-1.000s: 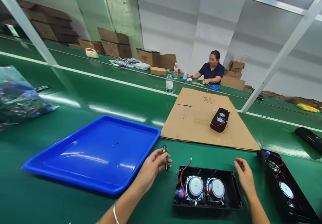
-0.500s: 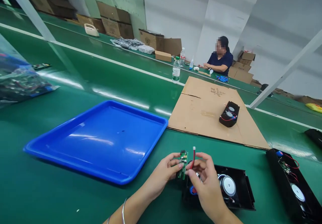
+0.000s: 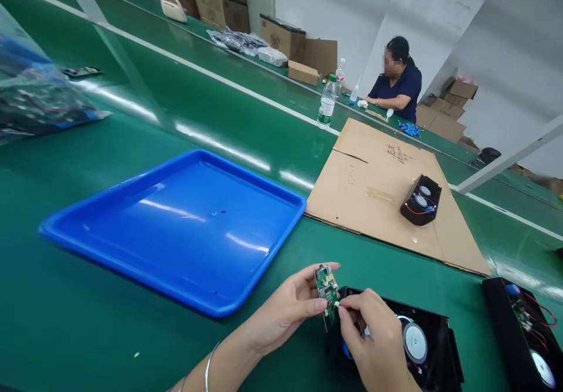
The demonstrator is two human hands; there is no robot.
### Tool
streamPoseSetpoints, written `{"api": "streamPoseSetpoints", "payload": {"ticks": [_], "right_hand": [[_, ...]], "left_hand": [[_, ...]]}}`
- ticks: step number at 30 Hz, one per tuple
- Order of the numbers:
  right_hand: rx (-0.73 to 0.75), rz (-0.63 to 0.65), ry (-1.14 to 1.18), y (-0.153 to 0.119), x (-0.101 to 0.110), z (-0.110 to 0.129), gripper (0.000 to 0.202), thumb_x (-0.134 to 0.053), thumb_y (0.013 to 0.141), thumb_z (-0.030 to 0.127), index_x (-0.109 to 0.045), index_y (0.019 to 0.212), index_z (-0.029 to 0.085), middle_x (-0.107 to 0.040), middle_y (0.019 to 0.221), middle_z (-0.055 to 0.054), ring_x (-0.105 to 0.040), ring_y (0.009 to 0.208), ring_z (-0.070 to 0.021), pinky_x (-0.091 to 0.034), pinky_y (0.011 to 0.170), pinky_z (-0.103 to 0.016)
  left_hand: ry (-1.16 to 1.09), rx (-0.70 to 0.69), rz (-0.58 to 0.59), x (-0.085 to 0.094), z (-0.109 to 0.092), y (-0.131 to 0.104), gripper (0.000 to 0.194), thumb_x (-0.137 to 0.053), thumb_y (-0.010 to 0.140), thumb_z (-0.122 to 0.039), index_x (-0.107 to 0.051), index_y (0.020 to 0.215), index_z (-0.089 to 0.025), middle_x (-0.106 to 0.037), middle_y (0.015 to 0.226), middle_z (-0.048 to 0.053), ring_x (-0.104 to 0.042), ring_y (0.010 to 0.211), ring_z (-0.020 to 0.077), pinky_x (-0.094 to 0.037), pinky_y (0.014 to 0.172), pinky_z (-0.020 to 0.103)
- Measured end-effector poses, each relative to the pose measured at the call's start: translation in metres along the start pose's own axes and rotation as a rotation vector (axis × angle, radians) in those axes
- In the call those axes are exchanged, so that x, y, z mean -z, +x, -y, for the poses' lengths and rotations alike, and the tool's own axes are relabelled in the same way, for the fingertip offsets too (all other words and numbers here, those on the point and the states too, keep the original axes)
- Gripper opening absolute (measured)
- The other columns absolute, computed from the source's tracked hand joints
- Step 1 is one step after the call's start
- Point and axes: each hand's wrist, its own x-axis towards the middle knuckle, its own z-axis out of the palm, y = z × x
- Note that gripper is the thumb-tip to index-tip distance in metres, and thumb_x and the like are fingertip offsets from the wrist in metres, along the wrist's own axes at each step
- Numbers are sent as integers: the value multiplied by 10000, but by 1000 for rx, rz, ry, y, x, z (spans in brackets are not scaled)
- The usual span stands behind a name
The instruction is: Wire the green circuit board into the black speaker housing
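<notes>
Between thumb and fingers, my left hand (image 3: 292, 301) grips a small green circuit board (image 3: 326, 291), tilted upright. My right hand (image 3: 373, 330) is closed in a pinch on a small white wire connector (image 3: 337, 304), which is at the board's right edge; I cannot tell whether it is seated. Under my right hand lies a black speaker housing (image 3: 433, 351) with a round silver-and-white speaker (image 3: 414, 342) inside. A blue part (image 3: 346, 350) in the housing is mostly covered by my right hand.
A blue tray (image 3: 176, 204) lies to the left. Beyond my hands, a cardboard sheet (image 3: 373, 169) bears another speaker housing (image 3: 421, 199). A third housing (image 3: 505, 321) is at the right. A bag of boards (image 3: 39, 93) sits far left. Across the bench are a bottle (image 3: 326, 104) and a seated person (image 3: 398, 84).
My right hand has brought the connector down to the board's edge, its fingers now pinched tightly. The board has turned its face more toward me. The view has shifted somewhat.
</notes>
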Motion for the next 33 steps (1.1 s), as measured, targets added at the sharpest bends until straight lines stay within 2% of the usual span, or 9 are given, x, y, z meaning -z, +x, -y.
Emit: {"api": "streamPoseSetpoints", "payload": {"ticks": [3, 6, 8, 12, 15, 19, 24, 27, 33], "right_hand": [[-14, -27, -65, -3, 0, 2, 153, -450, 879, 168, -481, 730, 170, -458, 567, 32, -416, 484, -79, -338, 443, -184], [-16, -21, -77, -7, -2, 3, 137, -421, 894, 165, -483, 773, 170, -468, 578, 26, -408, 491, -88, -322, 452, -204], [-14, -23, -72, -8, -5, 4, 136, -403, 900, 158, -487, 794, 168, -475, 581, 23, -399, 496, -94, -321, 470, -219], [26, -70, -53, -7, -11, 4, 120, -412, 888, 118, -479, 796, 155, -503, 595, 15, -405, 500, -89, -333, 482, -219], [30, -93, -56, -8, -14, 0, 102, -423, 868, 85, -479, 813, 150, -528, 617, 4, -427, 514, -95, -342, 480, -217], [22, -95, -57, -13, -16, -6, 82, -421, 865, 88, -475, 853, 149, -551, 640, -12, -450, 518, -108, -353, 478, -228], [20, -98, -73, -14, -18, -5, 101, -389, 869, 83, -442, 836, 162, -554, 636, -13, -456, 509, -111, -362, 484, -243], [16, -136, -62, -13, -20, -3, 106, -384, 870, 80, -431, 824, 162, -535, 607, -4, -432, 501, -108, -363, 491, -245], [68, -208, -49, -11, -24, -1, 117, -381, 873, 75, -423, 802, 159, -484, 550, 9, -360, 483, -100, -340, 478, -244]], "left_hand": [[132, -94, -52, -2, 3, -4, 435, -816, 548, -309, -637, 927, -192, -586, 836, 5, -535, 814, 136, -443, 715, 185], [238, -235, -147, -4, 10, -9, 259, -757, 641, -302, -598, 830, -222, -610, 907, 1, -558, 866, 146, -463, 727, 191], [239, -275, -195, -6, 15, -12, 231, -735, 674, -299, -559, 806, -230, -633, 959, 3, -571, 943, 161, -471, 783, 204], [152, -211, -173, -7, 21, -13, 294, -737, 680, -297, -564, 914, -257, -662, 917, -9, -619, 872, 149, -502, 767, 195], [100, -154, -115, -6, 22, -13, 342, -698, 716, -354, -603, 1020, -232, -631, 1091, 53, -579, 1010, 195, -493, 838, 221], [61, -138, -68, -6, 23, -15, 260, -682, 728, -372, -655, 931, -211, -550, 1233, 78, -491, 1140, 256, -468, 907, 295], [35, -168, -24, -8, 29, -17, 163, -701, 720, -341, -657, 849, -252, -542, 1246, 42, -410, 1216, 248, -391, 983, 336], [-48, -194, -22, -14, 30, -18, 225, -730, 672, -391, -657, 851, -276, -551, 1237, 31, -397, 1223, 264, -405, 963, 351], [-154, -85, -98, -25, 26, -22, 341, -732, 620, -485, -681, 861, -250, -555, 1228, 45, -467, 1151, 285, -380, 973, 349]]}}
